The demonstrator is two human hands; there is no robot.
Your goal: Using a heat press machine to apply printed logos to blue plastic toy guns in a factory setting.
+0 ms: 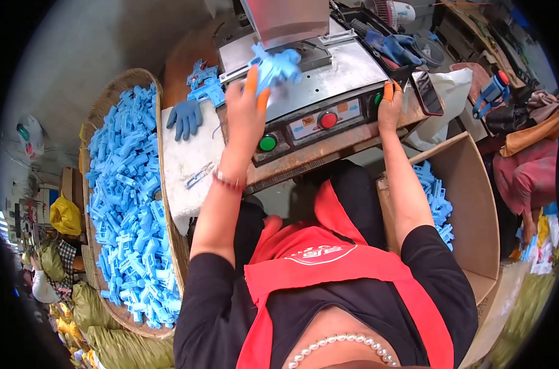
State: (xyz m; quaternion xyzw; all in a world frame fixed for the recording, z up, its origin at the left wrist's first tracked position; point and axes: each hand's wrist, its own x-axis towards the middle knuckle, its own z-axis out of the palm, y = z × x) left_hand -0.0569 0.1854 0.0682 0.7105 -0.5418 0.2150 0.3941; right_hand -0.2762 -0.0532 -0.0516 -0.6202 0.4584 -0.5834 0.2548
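Raised in front of the press machine, my left hand [245, 111] is closed on a light blue plastic toy gun piece [275, 64], which is slightly blurred; whether it is one piece or several I cannot tell. Orange covers sit on my fingertips. My right hand [389, 109] curls around the right corner of the machine's control panel [304, 130], beside a green button [378, 98]. A red button [328, 120] is in the panel's middle and another green button [267, 142] at its left. Above the metal bed [328, 77] is the raised press head [288, 21].
A long wicker basket [160, 184] heaped with blue toy gun parts stands at left. A cardboard box [470, 184] at right holds more. A blue glove [185, 119], snips [199, 175] and loose blue pieces [208, 91] lie left of the machine. A phone [427, 94] leans at its right.
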